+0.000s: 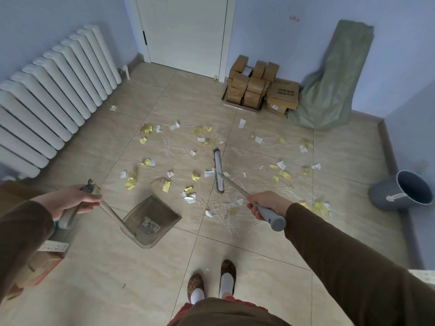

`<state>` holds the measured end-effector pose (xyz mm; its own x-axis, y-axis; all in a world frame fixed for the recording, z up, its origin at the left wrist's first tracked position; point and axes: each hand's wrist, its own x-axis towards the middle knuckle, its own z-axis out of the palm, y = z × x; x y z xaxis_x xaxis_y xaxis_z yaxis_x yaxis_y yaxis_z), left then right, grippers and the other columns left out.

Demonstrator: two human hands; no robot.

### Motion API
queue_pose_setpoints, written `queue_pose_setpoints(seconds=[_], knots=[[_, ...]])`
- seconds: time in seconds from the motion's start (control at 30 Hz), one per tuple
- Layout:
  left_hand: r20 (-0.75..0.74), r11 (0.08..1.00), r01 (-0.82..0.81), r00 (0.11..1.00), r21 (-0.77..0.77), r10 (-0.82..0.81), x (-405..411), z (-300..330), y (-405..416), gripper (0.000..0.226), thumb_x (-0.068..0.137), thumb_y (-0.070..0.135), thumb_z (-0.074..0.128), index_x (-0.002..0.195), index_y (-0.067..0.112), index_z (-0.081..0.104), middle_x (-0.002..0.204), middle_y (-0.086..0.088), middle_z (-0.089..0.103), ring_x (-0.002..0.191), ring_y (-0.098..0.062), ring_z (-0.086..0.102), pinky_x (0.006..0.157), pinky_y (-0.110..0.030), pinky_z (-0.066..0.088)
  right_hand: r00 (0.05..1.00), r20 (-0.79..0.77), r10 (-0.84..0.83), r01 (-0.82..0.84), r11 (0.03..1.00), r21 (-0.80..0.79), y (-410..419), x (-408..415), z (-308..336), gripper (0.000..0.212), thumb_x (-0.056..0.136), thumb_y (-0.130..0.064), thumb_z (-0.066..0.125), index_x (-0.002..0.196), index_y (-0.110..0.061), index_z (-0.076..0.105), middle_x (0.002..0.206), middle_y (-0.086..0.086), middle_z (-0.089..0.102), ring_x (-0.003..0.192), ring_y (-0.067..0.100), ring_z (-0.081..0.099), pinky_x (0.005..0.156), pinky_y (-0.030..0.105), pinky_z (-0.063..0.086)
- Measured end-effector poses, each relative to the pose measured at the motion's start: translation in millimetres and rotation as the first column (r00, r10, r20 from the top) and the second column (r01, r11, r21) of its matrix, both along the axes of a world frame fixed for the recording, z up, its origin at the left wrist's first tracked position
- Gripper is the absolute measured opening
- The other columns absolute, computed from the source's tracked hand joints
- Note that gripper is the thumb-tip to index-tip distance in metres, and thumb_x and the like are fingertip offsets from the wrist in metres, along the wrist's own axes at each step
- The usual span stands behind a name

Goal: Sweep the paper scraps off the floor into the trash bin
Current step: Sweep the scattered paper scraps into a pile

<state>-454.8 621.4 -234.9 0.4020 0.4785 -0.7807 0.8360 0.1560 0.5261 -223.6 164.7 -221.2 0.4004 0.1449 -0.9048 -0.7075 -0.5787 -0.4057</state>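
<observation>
Yellow and white paper scraps [195,176] and thin white strips lie scattered across the tiled floor in front of me. My right hand [266,203] grips the grey handle of a broom whose head [218,171] rests on the floor among the scraps. My left hand [75,201] grips the upper handle of a translucent grey dustpan [150,220], which sits on the floor at my left, its mouth facing the scraps. A grey trash bin [402,190] stands tilted against the right wall.
A white radiator [54,97] runs along the left wall. Stacked cardboard boxes [261,90] and a green sack [334,78] sit by the white door [183,31]. More boxes are at my lower left [35,262]. My feet [211,283] stand on bare tile.
</observation>
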Motion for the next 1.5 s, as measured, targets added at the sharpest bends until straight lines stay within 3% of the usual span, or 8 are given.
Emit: queue_pose_setpoints(seconds=[0.17,0.4,0.6,0.7,0.8,1.1,1.33,1.5], knots=[[-0.101,0.979,0.138,0.987,0.149,-0.124,-12.4,-11.8,12.8,0.044,0.084,-0.003,0.072,0.124,-0.005,0.054,0.108,-0.028,0.064,0.089,-0.036,0.061,0.072,-0.038,0.052,1.0,0.003,-0.017,0.017,1.0,0.01,1.0,-0.1,-0.4,0.023,0.097,-0.026,0.061,0.089,-0.006,0.054,0.072,0.004,0.055,0.047,0.009,0.047,0.036,0.019,0.045],[-0.306,0.896,0.33,0.922,0.298,-0.237,-26.9,-19.8,29.1,0.082,0.074,0.003,0.084,0.143,-0.006,0.04,0.089,-0.027,0.065,0.071,-0.031,0.062,0.072,-0.041,0.054,1.0,-0.011,-0.025,0.024,1.0,-0.017,3.2,-2.5,-1.0,0.025,0.098,-0.027,0.061,0.087,-0.005,0.055,0.069,0.004,0.055,0.044,0.008,0.047,0.036,0.018,0.046],[-0.454,0.844,0.421,0.856,0.332,-0.248,-30.9,-41.1,37.2,0.088,0.069,0.01,0.089,0.143,-0.001,0.045,0.099,-0.025,0.068,0.089,-0.038,0.07,0.078,-0.043,0.06,0.999,-0.037,-0.029,0.029,1.0,-0.007,3.8,-4.7,0.7,0.025,0.099,-0.027,0.059,0.085,-0.006,0.054,0.066,0.003,0.054,0.037,0.007,0.047,0.035,0.017,0.045],[-0.509,0.774,0.5,0.817,0.389,-0.272,-22.7,-36.2,30.3,0.078,0.077,0.023,0.084,0.14,-0.004,0.048,0.128,-0.024,0.061,0.114,-0.036,0.061,0.099,-0.041,0.051,0.999,-0.038,-0.023,0.022,1.0,-0.013,5.0,-5.4,-0.2,0.026,0.099,-0.027,0.059,0.084,-0.006,0.055,0.065,0.003,0.054,0.038,0.007,0.047,0.035,0.017,0.045],[-0.486,0.779,0.465,0.841,0.421,-0.238,-14.2,-33.7,25.2,0.086,0.076,0.026,0.085,0.145,-0.002,0.042,0.141,-0.023,0.053,0.127,-0.038,0.052,0.106,-0.041,0.043,0.999,-0.033,-0.021,0.021,1.0,-0.016,5.3,-6.2,-2.8,0.027,0.098,-0.028,0.06,0.086,-0.005,0.056,0.065,0.003,0.055,0.043,0.008,0.047,0.036,0.017,0.046],[-0.404,0.785,0.483,0.855,0.388,-0.326,10.6,-31.9,8.0,0.081,0.074,0.017,0.086,0.142,0.003,0.045,0.147,-0.022,0.046,0.133,-0.042,0.045,0.113,-0.048,0.035,0.999,-0.036,-0.039,0.039,0.999,-0.005,-0.8,-8.2,-5.6,0.027,0.098,-0.028,0.06,0.085,-0.006,0.055,0.066,0.003,0.055,0.042,0.007,0.047,0.036,0.017,0.045],[-0.252,0.692,0.55,0.833,0.468,-0.492,58.4,-24.4,-40.8,0.076,0.08,0.033,0.081,0.143,0.009,0.047,0.145,-0.014,0.052,0.126,-0.033,0.053,0.102,-0.04,0.041,0.998,-0.015,-0.067,0.067,0.998,0.005,-7.7,-10.0,-12.4,0.024,0.097,-0.027,0.062,0.086,-0.006,0.056,0.07,0.003,0.056,0.046,0.008,0.048,0.037,0.018,0.046],[-0.096,0.7,0.545,0.815,0.462,-0.571,94.6,-25.8,-89.3,0.073,0.082,0.034,0.079,0.144,0.014,0.046,0.145,-0.015,0.052,0.126,-0.034,0.053,0.098,-0.038,0.042,0.993,0.001,-0.118,0.118,0.993,0.026,-20.6,-14.1,-12.1,0.024,0.097,-0.027,0.062,0.087,-0.005,0.057,0.069,0.003,0.056,0.041,0.007,0.049,0.037,0.018,0.046]])
